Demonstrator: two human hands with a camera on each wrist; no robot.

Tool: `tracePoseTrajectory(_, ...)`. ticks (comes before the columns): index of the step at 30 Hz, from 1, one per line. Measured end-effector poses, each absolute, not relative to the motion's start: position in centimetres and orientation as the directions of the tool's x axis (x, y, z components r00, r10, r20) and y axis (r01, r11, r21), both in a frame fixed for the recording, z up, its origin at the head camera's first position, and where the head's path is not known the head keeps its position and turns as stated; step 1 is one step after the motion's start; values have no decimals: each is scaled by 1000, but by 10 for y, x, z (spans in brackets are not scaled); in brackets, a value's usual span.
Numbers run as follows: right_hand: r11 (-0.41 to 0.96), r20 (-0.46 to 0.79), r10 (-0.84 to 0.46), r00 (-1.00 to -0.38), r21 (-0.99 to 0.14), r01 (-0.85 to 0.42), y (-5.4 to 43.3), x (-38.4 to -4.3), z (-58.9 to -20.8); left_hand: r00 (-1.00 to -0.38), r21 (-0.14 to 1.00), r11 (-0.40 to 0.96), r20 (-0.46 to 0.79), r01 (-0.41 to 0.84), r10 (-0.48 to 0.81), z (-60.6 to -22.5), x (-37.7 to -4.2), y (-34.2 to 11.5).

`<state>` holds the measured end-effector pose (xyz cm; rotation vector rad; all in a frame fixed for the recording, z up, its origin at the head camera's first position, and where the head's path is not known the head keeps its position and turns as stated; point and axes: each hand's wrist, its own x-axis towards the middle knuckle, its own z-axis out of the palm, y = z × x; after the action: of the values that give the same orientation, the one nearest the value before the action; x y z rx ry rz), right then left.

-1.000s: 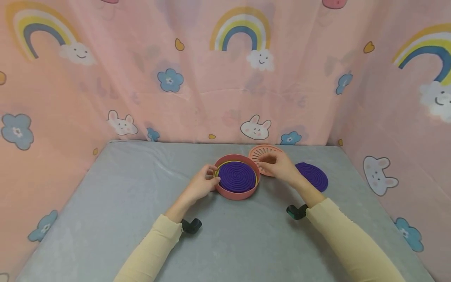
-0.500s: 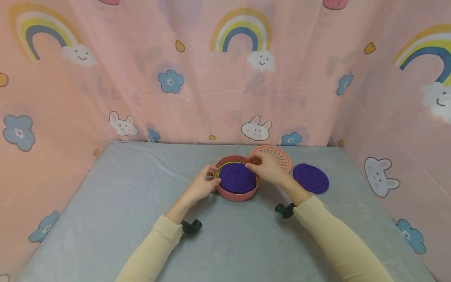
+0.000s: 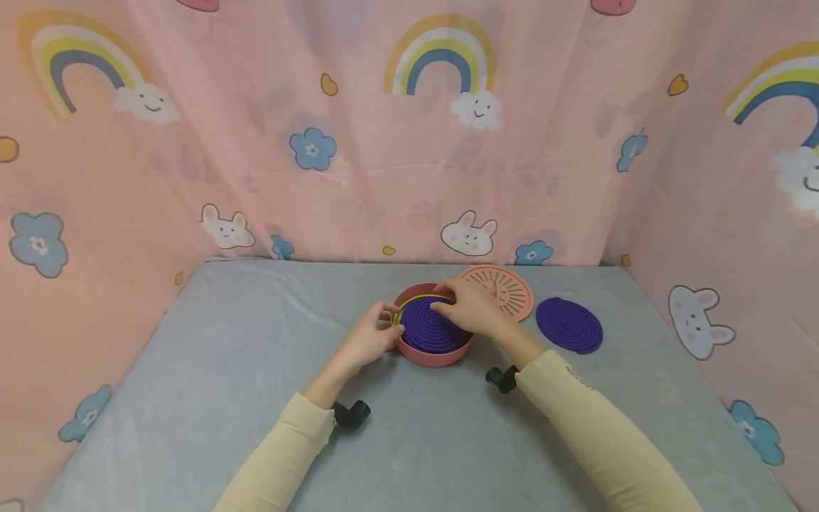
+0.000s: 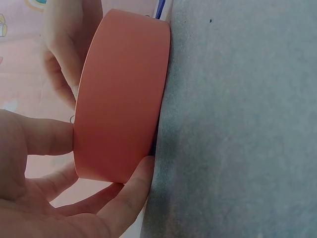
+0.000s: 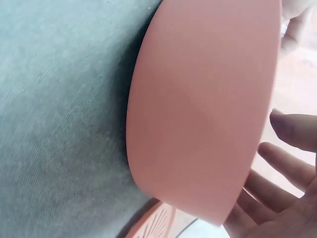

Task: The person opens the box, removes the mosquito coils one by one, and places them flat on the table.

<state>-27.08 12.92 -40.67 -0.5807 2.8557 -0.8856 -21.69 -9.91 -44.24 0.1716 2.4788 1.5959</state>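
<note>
A round pink container (image 3: 434,359) stands at the back middle of the table, with a purple spiral coaster (image 3: 430,328) lying inside it. A thin yellow rim (image 3: 416,297) shows round the coaster's far left side. My left hand (image 3: 366,341) holds the container's left side; in the left wrist view its thumb is at the top edge and its fingers lie along the wall. My right hand (image 3: 476,309) reaches over the right rim, its fingertips above the coaster. The right wrist view shows its thumb (image 5: 294,130) and forefinger apart, with nothing visible between them.
A slotted pink lid-like disc (image 3: 512,291) lies just behind the right hand. Another purple spiral coaster (image 3: 569,326) lies flat to its right. The grey cloth-covered table (image 3: 409,441) meets patterned pink curtains (image 3: 358,185) at the back and sides.
My right hand has moved left from over the slotted disc to over the purple coaster in the container. The left hand keeps its hold in the same place.
</note>
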Motion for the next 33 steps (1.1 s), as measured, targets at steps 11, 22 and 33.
tracePoseTrajectory(11,767,-58,-386,-921,-575,-286,120,-271,-405,-976,913,408,-100,-12,195,-440,-216,-98)
tracePoseTrajectory(22,740,-69,-389,-919,-617,-268,121,-270,-407,-976,919,394,-93,-8,197,-442,-217,-98)
tracePoseTrajectory(33,684,-9,-418,-909,-661,-308,128,-273,-408,-976,923,385,-89,-5,200,-440,-216,-98)
